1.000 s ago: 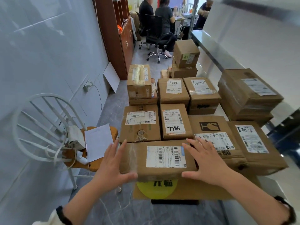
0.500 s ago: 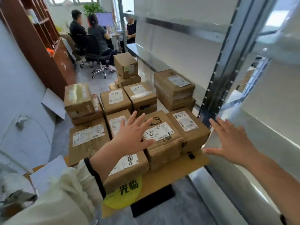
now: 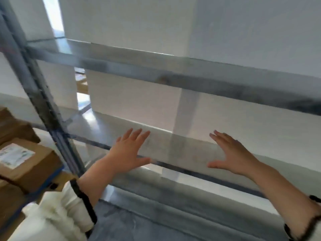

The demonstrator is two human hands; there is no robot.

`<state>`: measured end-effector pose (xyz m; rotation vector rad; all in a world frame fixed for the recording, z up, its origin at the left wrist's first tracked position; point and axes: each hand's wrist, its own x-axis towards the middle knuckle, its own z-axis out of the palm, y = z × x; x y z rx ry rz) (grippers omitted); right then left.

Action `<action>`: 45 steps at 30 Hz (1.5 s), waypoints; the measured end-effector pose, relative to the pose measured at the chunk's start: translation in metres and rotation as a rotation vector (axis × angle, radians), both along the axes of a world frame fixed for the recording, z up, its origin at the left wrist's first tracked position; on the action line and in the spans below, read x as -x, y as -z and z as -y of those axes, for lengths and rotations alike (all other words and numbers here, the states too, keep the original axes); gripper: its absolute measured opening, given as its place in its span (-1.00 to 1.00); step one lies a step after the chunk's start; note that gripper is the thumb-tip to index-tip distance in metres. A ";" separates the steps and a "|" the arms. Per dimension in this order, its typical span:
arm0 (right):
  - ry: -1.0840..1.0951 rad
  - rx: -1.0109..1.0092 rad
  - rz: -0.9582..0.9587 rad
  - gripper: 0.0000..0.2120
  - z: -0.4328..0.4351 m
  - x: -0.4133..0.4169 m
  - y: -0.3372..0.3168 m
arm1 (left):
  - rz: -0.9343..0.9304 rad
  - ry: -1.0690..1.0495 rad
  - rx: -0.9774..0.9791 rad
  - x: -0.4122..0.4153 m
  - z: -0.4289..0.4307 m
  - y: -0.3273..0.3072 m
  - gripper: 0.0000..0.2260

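Grey metal fills most of the view: a storage rack whose lower shelf [image 3: 182, 148] runs across the middle from nine o'clock towards four o'clock, with an upper beam [image 3: 173, 70] crossing above it from ten o'clock to three o'clock. An upright post [image 3: 43, 101] of the same rack slants down the left side. Pale panels [image 3: 132, 105] stand behind the lower shelf. At eight o'clock sit brown cardboard boxes [image 3: 34, 164], the nearest bearing a white label [image 3: 13, 157]; they lie well apart from both hands, on the far side of the post. A white sleeve [image 3: 57, 214] with a dark cuff fills the seven o'clock corner.

The left hand [image 3: 128, 152] is spread flat, palm down, fingers straight and thumb out, over the front edge of the lower shelf just left of centre. The right hand [image 3: 231, 153] is spread the same way at about four o'clock of centre, over the same edge. Neither hand holds anything. Whether the palms touch the metal or hover just above it cannot be told.
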<state>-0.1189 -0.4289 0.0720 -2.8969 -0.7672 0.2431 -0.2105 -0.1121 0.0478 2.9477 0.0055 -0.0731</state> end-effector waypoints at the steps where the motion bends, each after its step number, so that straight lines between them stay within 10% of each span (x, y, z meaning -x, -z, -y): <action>1: 0.049 -0.005 0.001 0.02 0.032 -0.002 -0.002 | 0.003 0.048 0.013 -0.019 0.029 0.001 -0.10; 28: 1.158 -0.164 -0.008 -0.06 0.512 0.071 0.039 | -0.161 1.037 -0.012 -0.228 0.611 0.041 -0.19; 45: 1.107 -0.207 -0.130 0.15 0.788 0.003 0.053 | -0.104 0.854 0.069 -0.277 0.933 0.046 0.05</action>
